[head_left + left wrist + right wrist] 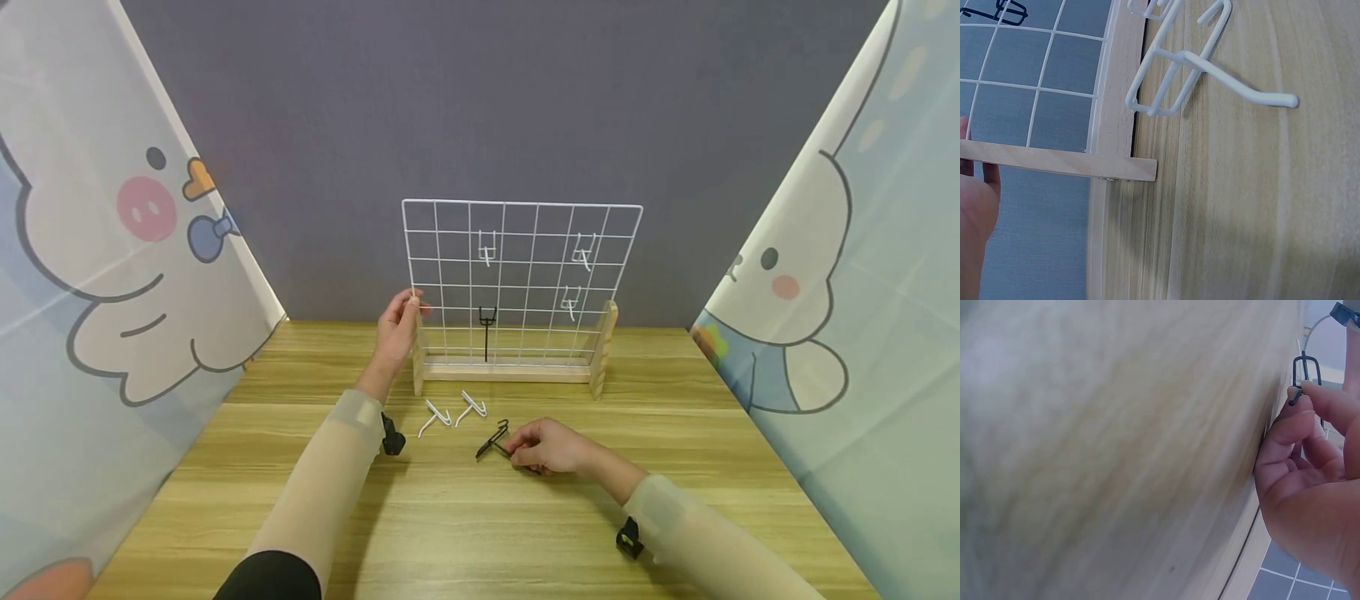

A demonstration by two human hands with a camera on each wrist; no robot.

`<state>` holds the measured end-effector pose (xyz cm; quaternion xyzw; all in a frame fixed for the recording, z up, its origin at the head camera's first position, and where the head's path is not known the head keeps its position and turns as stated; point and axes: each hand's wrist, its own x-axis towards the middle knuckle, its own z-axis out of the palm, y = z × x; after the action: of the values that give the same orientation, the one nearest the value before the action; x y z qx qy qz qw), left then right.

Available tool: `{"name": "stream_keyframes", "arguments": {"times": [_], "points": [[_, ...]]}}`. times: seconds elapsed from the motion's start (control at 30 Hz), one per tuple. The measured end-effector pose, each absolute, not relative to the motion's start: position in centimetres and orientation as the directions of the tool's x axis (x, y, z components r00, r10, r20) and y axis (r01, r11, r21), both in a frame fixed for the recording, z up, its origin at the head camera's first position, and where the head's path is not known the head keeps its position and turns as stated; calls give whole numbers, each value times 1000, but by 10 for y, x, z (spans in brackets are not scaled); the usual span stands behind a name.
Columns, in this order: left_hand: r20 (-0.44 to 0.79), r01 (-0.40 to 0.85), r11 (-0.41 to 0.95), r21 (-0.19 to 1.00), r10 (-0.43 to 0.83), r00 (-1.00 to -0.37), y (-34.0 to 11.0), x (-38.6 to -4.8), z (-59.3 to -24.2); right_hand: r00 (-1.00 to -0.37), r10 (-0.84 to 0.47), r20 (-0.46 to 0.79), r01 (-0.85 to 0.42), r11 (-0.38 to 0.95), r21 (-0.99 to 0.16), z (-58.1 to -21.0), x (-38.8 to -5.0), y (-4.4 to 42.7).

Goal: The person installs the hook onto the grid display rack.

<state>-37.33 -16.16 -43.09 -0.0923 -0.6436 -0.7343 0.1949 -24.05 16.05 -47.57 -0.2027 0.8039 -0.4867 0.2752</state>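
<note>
A white wire grid panel (521, 202) stands upright in a wooden stand (506, 374). At the stand's left post (417, 358), my left hand (396, 333) holds the top, with the thumb in front and fingers reaching behind. My right hand (551, 447) pinches a black wire hook (492, 440) low over the table, in front of the stand; the right wrist view shows thumb and finger on its rod. Another black hook (487, 337) hangs on the grid. Two white hooks (438, 412) lie on the table between my hands.
Three white hooks (583, 253) hang on the grid's upper and right parts. The wood-grain table (450, 533) reaches back to a dark grey panel (495, 100). Cartoon-printed cloths (67, 217) flank both sides.
</note>
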Motion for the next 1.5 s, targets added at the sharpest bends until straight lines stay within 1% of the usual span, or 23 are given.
{"name": "stream_keyframes", "arguments": {"times": [0.17, 0.4, 0.6, 0.83, 1.07, 1.5], "points": [[380, 397, -90, 913, -162, -911, -163, -373, -431, -767, -593, -245, -50, 435, -899, -473, -239, 161], [373, 388, -75, 918, -160, -914, -162, -371, -429, -786, -570, -240, -31, 424, -905, -468, -238, 162], [382, 398, -88, 913, -156, -911, -162, -371, -429, -799, -555, -231, 7, 376, -927, -466, -239, 164], [388, 405, -94, 910, -155, -909, -163, -372, -430, -834, -518, -191, 5, 338, -941, -467, -243, 168], [400, 417, -96, 904, -155, -903, -162, -373, -431, -881, -446, -159, 24, 293, -956, -465, -246, 171], [385, 403, -105, 909, -152, -910, -163, -372, -430, -922, -374, -101, 17, 221, -975, -460, -257, 171]]}}
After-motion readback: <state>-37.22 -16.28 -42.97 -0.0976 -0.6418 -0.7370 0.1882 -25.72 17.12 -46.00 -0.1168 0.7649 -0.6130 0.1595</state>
